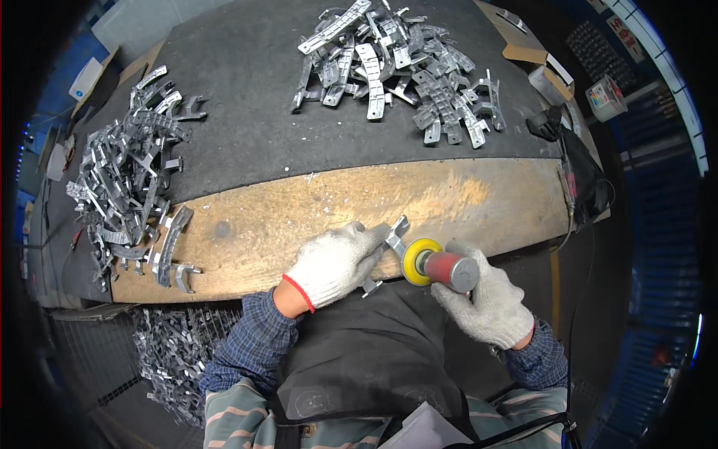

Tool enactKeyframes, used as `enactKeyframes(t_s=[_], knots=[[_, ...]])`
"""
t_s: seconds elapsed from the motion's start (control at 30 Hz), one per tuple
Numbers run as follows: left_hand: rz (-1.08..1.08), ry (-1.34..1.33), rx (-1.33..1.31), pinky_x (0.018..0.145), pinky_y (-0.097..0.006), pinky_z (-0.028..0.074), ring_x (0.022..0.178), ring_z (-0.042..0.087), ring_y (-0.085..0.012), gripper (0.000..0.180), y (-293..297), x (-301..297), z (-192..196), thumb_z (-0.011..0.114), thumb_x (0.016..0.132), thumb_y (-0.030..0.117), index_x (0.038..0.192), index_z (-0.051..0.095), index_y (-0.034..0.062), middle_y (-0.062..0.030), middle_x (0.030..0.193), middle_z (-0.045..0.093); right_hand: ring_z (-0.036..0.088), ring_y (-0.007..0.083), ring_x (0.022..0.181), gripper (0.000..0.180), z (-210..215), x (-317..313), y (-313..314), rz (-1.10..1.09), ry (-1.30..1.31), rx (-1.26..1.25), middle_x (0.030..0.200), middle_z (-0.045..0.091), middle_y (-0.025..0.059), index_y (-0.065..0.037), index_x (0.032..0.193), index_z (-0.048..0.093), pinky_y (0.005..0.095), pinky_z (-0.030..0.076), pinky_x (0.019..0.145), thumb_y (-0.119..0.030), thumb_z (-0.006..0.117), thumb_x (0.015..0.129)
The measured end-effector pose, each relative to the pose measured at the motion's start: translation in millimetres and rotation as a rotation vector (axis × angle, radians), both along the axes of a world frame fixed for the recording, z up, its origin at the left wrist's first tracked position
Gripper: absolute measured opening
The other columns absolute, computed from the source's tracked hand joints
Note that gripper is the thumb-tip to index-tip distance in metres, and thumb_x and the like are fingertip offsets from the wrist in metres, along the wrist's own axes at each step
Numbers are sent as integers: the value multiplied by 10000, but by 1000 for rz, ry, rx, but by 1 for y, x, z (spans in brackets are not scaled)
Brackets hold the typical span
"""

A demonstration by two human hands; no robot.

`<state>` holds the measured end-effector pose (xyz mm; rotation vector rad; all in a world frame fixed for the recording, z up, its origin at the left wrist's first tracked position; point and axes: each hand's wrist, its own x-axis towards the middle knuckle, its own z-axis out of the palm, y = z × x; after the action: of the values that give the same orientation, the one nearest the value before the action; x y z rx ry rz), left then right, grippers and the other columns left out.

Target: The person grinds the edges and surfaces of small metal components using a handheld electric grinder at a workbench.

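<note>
My left hand [333, 262], in a white knit glove with a red cuff edge, is closed around a silver metal bracket [396, 235] at the front edge of a wooden board [269, 217]. Part of the bracket is hidden under the fingers. My right hand [490, 303], gloved too, is wrapped round a small handheld disc sander [452, 272] with a red and grey body. Its yellow-rimmed disc [410, 260] is right up against the bracket; whether it is spinning cannot be told.
A heap of brackets [127, 161] lies on the left, another pile [404, 63] at the back on a dark mat [247, 97]. Below the board at left, a wire cage [179, 352] holds many more. A black bag [591, 172] and a hose [571, 194] hang at the right.
</note>
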<state>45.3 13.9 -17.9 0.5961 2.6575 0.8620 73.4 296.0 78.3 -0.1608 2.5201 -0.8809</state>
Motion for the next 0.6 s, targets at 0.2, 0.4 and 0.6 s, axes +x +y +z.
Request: enactKeyframes(t_s=[0.2,0.4,0.6], knots=[[-5,-84,-31,841,-504,618,1006,770,-388,405,1,-5,8,612,1124,340,1494,676,188,-172,1125,741,803,455,1088,724,4,-2,-20,60,-18,-1,1202,784,292,15,1548,502,496,658,929,-379,811,1025],[3,-59,6,838,-498,621,1010,774,-386,420,-1,-5,4,621,1113,324,1503,671,175,-178,1122,744,801,479,1005,719,8,-6,-33,138,15,25,1148,779,302,29,1542,477,514,666,858,-369,796,1035],[1,-79,22,829,-507,616,985,772,-395,404,-2,-7,3,640,1100,322,1469,690,165,-186,1106,743,802,475,1069,740,9,1,-32,99,-62,104,1210,782,285,-26,1555,487,519,667,925,-413,817,1018]])
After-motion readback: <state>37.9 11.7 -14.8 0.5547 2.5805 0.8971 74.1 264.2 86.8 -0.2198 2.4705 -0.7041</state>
